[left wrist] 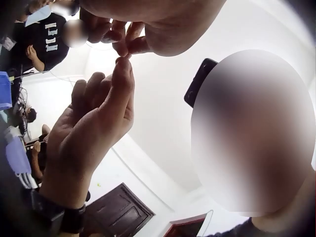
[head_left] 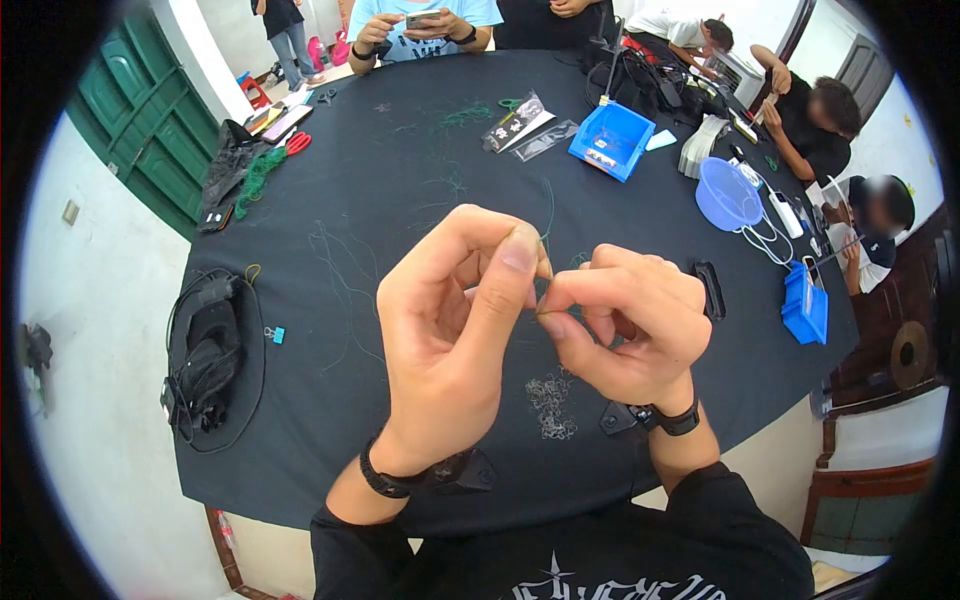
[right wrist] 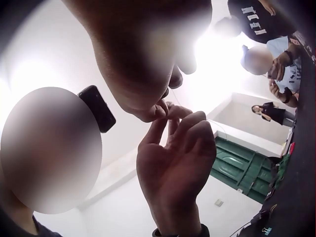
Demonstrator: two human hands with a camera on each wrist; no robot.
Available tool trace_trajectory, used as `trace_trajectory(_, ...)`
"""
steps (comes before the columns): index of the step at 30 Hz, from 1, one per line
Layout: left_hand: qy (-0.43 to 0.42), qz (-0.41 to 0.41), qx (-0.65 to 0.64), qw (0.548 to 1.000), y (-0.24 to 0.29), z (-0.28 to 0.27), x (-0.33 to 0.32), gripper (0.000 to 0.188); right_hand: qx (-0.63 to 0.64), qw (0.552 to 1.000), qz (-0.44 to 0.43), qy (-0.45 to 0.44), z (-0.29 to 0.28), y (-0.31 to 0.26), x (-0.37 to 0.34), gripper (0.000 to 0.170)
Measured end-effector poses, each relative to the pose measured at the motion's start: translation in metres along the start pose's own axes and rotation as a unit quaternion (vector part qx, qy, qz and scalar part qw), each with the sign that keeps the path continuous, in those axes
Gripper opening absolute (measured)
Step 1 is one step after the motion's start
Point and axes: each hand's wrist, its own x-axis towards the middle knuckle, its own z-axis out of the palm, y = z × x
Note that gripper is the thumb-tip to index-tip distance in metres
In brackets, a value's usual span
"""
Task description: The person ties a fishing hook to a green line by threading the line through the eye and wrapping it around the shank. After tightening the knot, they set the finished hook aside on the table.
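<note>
In the head view my left hand (head_left: 445, 345) and right hand (head_left: 640, 320) meet above the dark table, thumbs and index fingers pinched around a thin green thread (head_left: 549, 205) that rises past the left fingertips. Whether a tiny hook is also between the fingertips, I cannot tell. Below the hands lies a pile of small metal hooks (head_left: 552, 408). The left wrist view has my left hand (left wrist: 158, 24) above my right hand (left wrist: 94, 123), fingertips close together. From the right wrist, my right hand (right wrist: 143, 59) is over the left (right wrist: 177, 163), the pinched tips partly hidden.
Loose green threads (head_left: 345, 275) lie left of the hands. A black cable bundle (head_left: 210, 350) and teal clip (head_left: 275, 335) are at the left edge. Blue trays (head_left: 610, 145), a blue bowl (head_left: 728, 193) and cables stand at the right. Other people are around the table.
</note>
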Motion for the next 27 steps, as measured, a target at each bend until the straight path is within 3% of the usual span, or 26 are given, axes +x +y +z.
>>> trace_trajectory(8,0.004,0.025,0.065,0.998,-0.005,-0.004,0.001,0.013,-0.006,1.0,0.003,-0.018,0.003,-0.003,-0.001,0.025)
trace_trajectory(15,0.031,0.009,0.045,0.998,-0.003,-0.004,0.002,0.015,0.001,0.994,0.014,-0.106,0.007,0.004,-0.004,0.019)
trace_trajectory(21,0.025,-0.042,0.019,0.999,-0.002,-0.008,0.004,0.02,0.04,0.973,0.07,-0.215,0.008,0.018,-0.008,0.011)
trace_trajectory(27,0.007,-0.154,-0.046,0.987,0.006,-0.014,0.004,0.02,0.082,0.946,0.135,-0.282,0.008,0.037,-0.009,0.011)
